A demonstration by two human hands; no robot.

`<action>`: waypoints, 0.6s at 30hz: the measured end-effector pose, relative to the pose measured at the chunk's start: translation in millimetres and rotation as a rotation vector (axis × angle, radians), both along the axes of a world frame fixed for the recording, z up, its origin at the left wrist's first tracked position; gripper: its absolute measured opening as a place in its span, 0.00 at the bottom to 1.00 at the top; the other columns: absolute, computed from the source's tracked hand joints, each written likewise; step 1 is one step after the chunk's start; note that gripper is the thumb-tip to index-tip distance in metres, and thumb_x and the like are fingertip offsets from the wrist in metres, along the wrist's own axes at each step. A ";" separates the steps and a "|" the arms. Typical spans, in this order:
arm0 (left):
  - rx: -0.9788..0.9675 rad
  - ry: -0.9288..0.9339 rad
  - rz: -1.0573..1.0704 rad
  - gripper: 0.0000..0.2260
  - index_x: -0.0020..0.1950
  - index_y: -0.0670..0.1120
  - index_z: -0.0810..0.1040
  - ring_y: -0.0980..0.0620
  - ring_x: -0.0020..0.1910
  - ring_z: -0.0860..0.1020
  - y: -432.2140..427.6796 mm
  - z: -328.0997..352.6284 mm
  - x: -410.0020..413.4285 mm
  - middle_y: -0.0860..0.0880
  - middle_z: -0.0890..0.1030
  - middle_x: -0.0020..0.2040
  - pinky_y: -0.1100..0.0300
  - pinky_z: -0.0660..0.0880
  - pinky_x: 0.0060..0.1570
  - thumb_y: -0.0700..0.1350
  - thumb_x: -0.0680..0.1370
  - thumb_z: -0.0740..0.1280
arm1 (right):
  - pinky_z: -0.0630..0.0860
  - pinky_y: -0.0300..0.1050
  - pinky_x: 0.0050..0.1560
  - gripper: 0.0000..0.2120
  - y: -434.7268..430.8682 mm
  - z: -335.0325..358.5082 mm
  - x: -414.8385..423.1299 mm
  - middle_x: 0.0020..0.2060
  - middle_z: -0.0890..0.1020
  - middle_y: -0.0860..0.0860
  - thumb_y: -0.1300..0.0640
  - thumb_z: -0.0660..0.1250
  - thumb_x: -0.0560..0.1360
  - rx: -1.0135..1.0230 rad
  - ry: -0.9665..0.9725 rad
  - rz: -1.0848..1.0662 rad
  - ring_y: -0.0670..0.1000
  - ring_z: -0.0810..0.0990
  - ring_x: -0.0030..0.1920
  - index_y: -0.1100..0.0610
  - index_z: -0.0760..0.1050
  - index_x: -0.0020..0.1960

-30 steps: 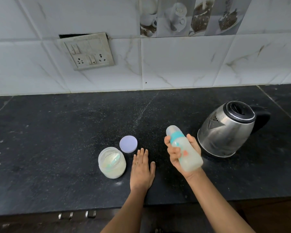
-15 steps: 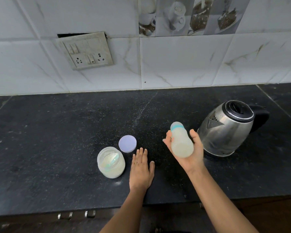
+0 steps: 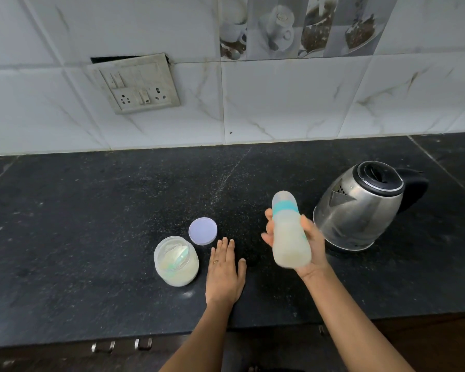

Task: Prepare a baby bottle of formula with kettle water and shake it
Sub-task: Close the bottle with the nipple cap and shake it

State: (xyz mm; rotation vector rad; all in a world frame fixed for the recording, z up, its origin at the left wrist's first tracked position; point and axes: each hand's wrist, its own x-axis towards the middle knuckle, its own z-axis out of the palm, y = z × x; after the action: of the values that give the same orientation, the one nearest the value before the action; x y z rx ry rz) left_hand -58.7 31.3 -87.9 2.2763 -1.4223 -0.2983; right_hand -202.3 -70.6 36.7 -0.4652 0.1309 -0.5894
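My right hand (image 3: 310, 245) grips a capped baby bottle (image 3: 289, 234) with a teal collar and milky liquid inside, held above the black counter and blurred by motion. My left hand (image 3: 224, 272) lies flat on the counter, fingers straight, holding nothing. An open clear jar of formula powder (image 3: 176, 260) with a scoop inside stands just left of that hand. Its round lilac lid (image 3: 202, 231) lies flat behind the jar. A steel kettle (image 3: 360, 208) with a black lid and handle stands right of the bottle.
The black stone counter (image 3: 91, 210) ends at a front edge with drawer handles (image 3: 121, 345) below. A tiled wall rises behind, with a loose socket plate (image 3: 136, 83) at the upper left.
The bottle has been swinging in my right hand, tilting from leaning left to end-on and now more upright and blurred. My left hand has stayed flat on the counter.
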 end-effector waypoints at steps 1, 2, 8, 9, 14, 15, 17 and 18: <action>-0.002 0.000 0.003 0.32 0.77 0.44 0.58 0.52 0.77 0.51 0.2 -0.4 -0.1 0.46 0.57 0.78 0.60 0.39 0.74 0.59 0.76 0.43 | 0.80 0.57 0.50 0.40 -3.9 -3.2 -1.8 0.57 0.76 0.60 0.56 0.80 0.63 0.048 -0.027 -0.017 0.56 0.82 0.48 0.60 0.64 0.68; -0.002 -0.001 0.002 0.32 0.77 0.44 0.58 0.52 0.77 0.51 0.7 -0.6 -0.3 0.45 0.58 0.78 0.60 0.39 0.74 0.58 0.77 0.43 | 0.80 0.57 0.51 0.39 -5.3 -3.6 -3.1 0.57 0.76 0.60 0.56 0.79 0.65 0.054 -0.093 0.035 0.57 0.81 0.48 0.60 0.61 0.68; 0.004 -0.013 0.005 0.32 0.77 0.44 0.58 0.51 0.77 0.51 -1.1 -0.7 0.3 0.46 0.57 0.78 0.60 0.39 0.74 0.59 0.76 0.42 | 0.79 0.55 0.52 0.35 -3.0 10.7 -0.7 0.58 0.72 0.60 0.57 0.75 0.69 0.012 -0.077 0.031 0.57 0.80 0.48 0.59 0.58 0.68; 0.006 -0.012 0.003 0.33 0.77 0.44 0.58 0.51 0.77 0.51 -0.7 -0.6 -0.2 0.46 0.57 0.78 0.60 0.38 0.74 0.59 0.76 0.42 | 0.80 0.53 0.51 0.36 -6.5 9.6 -1.5 0.57 0.73 0.59 0.56 0.76 0.68 0.067 -0.097 -0.012 0.55 0.80 0.47 0.60 0.60 0.68; 0.014 -0.011 0.000 0.33 0.77 0.45 0.56 0.52 0.78 0.49 -0.1 -0.9 -0.3 0.47 0.55 0.78 0.61 0.37 0.73 0.59 0.76 0.40 | 0.81 0.47 0.45 0.26 -14.1 5.2 -6.5 0.55 0.74 0.59 0.55 0.70 0.74 0.038 -0.048 0.112 0.53 0.80 0.46 0.63 0.64 0.65; 0.015 -0.013 -0.002 0.33 0.77 0.45 0.56 0.52 0.78 0.49 -0.2 -0.9 -0.2 0.47 0.55 0.78 0.61 0.37 0.73 0.59 0.76 0.40 | 0.82 0.47 0.44 0.27 -13.4 4.5 -3.8 0.54 0.76 0.59 0.55 0.70 0.73 0.031 -0.080 0.115 0.54 0.81 0.45 0.62 0.63 0.66; 0.016 -0.017 0.001 0.33 0.77 0.45 0.56 0.52 0.78 0.49 -0.2 -1.5 0.3 0.47 0.55 0.78 0.61 0.37 0.73 0.59 0.76 0.40 | 0.82 0.50 0.45 0.32 -10.7 0.2 -2.4 0.52 0.78 0.60 0.55 0.74 0.71 0.214 -0.146 0.021 0.55 0.82 0.45 0.59 0.61 0.68; 0.020 -0.015 0.000 0.33 0.77 0.45 0.56 0.52 0.78 0.49 -0.1 -1.9 0.6 0.47 0.55 0.78 0.61 0.38 0.73 0.59 0.76 0.41 | 0.82 0.51 0.46 0.33 -12.5 -4.2 -3.2 0.53 0.77 0.60 0.56 0.75 0.70 0.303 -0.202 0.006 0.55 0.82 0.46 0.59 0.61 0.69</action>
State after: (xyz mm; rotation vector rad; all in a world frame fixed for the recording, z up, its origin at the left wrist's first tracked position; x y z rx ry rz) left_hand -58.1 31.3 -89.8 2.2991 -1.4324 -0.2967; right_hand -205.6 -83.1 32.6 -0.1114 0.0246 -0.5961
